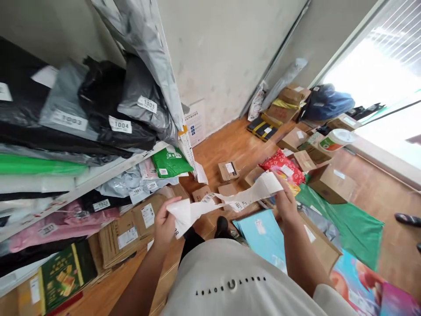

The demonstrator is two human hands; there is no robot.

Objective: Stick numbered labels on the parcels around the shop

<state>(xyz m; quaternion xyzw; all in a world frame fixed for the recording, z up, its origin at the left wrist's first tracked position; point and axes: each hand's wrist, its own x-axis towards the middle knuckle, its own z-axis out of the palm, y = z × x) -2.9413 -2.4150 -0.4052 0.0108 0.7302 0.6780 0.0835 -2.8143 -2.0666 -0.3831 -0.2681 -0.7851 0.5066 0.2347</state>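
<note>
**Hands: both clamped on one label strip, slack mid-span**

Left hand (164,224) is closed on the crumpled near end of the label strip (255,189), thumb on top. Right hand (285,199) is closed on the far end, fingers over the edge, higher and further out than the left. The strip hangs in the air between them and touches nothing else that I can see.

Surroundings, big to small:
- Shelf rack (98,177) left of the left hand, stacked with bagged parcels, number tags facing out, e.g. tag 1004 (120,124).
- Wooden floor (230,145) beyond both hands, strewn with parcels.
- Green bag (345,224) right of and below the right hand.
- Light blue mailer (263,232) just under the right forearm.
- Small cardboard box (228,170) beyond the strip, between the two hands.
- Printed labels (237,205) on the strip, about mid-span. Digits too small to read.

Handling notes (my read):
- The strip sags and twists in the middle. Spread the hands a little to flatten it so the print faces up.
- The left end is bunched. Regrip it flat, otherwise it likely creases or folds onto itself.
- Pinch at the edges, not over the print.
- Hold the tension light; the strip looks thin and could tear at a fold.
</note>
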